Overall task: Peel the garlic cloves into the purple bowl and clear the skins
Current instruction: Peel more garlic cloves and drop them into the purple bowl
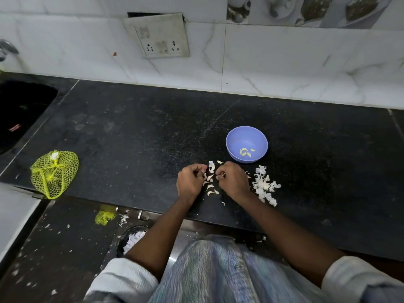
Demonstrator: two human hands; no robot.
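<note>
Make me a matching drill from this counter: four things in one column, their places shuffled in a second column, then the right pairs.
Things:
1. purple bowl
2. yellow net bag
3. pile of skins
4. unpeeled cloves

Places:
A. on the counter between the left hand and the right hand
B. counter's left end, near the sink
C. on the counter, right of the right hand
D. beyond the hands, holding a few peeled cloves

Pairs: 1-D, 2-B, 3-C, 4-A

Pale grey sleeves (pushed up) — crinkled blue-striped garment below.
</note>
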